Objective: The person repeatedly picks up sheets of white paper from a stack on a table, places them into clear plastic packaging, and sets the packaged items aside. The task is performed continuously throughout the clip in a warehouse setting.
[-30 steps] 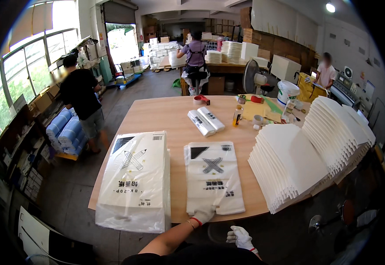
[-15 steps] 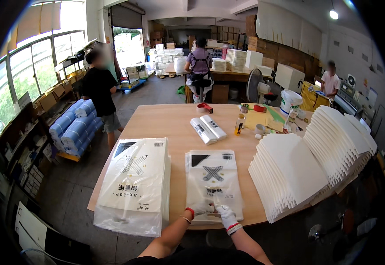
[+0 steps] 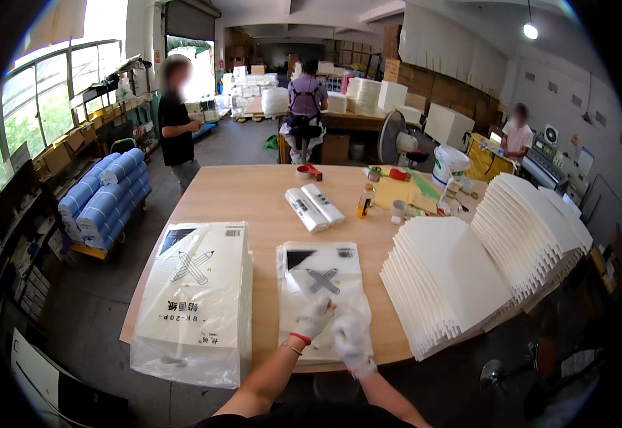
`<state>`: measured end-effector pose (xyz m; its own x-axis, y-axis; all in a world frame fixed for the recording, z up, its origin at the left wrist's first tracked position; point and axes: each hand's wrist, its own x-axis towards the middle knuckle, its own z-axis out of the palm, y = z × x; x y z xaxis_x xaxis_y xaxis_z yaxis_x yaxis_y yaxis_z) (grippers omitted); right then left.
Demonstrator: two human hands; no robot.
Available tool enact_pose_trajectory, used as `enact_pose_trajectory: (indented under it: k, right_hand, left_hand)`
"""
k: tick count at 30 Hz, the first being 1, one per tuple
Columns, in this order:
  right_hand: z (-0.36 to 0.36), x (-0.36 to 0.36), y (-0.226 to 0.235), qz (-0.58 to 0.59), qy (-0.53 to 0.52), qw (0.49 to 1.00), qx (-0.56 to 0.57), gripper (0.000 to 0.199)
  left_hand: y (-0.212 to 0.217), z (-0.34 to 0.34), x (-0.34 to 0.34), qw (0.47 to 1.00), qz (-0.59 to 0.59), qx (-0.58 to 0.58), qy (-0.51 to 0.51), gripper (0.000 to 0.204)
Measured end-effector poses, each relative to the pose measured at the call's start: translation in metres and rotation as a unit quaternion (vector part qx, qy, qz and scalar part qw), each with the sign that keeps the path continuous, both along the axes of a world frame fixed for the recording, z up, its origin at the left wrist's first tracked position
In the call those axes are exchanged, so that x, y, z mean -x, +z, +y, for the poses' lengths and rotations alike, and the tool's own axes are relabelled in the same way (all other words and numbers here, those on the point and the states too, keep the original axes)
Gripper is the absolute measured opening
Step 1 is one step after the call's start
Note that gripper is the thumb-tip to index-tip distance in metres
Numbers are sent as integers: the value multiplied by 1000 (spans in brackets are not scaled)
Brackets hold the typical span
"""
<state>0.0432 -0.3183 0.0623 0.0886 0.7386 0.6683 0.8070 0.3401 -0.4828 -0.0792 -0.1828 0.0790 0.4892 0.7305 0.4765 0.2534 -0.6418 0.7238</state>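
Both hands have come together since a second ago; back then only the left one lay on the bag, and the right one was off the worktop edge.

Now the left hand (image 3: 316, 318) in its white glove rests on the near end of the flat plastic bag (image 3: 323, 285). Its fingers are bent and press down on the bag, close together. The right hand (image 3: 352, 337), gloved too, sits just beside it, a bit nearer to the body, at the bag's near edge. Its fingers look curled, but I cannot tell if they pinch the plastic.

The bag lies flat on the wooden worktop (image 3: 254, 200), right in front of the person. Its long side runs away from the body, so most of the bag is ahead of the fingers. Both hands are at the same end, and the left one reaches further onto it.

To the left lies a thick pile of bags (image 3: 195, 299) hanging a little over the worktop edge. To the right stands a big fanned stack of white sheets (image 3: 482, 264). Further off lie two white rolled packs (image 3: 314, 207), a small bottle (image 3: 365, 201) and a red tape roll (image 3: 309, 172). Far away, other people stand or sit in the room.
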Motion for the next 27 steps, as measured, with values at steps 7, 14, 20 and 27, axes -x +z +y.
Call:
enact_pose_trajectory:
  k: [7,14,20,27]
  right_hand:
    - [15,15,17,-108,-126,975,146,32]
    - [-137,-74,130,-217,-124,968,24,39]
    - [-204,-209,204,-168,-253,940,156,72]
    - [-183,-237,222,-77,-198,949,233,63]
  left_hand:
    - [64,-14,0,986,70,-154,-10,18]
    - [65,-45,22,979,-27,-201,19,52]
    - [89,-79,17,988,-47,-132,-64,44]
    - [119,-136,8,972,-12,-94,-213,19]
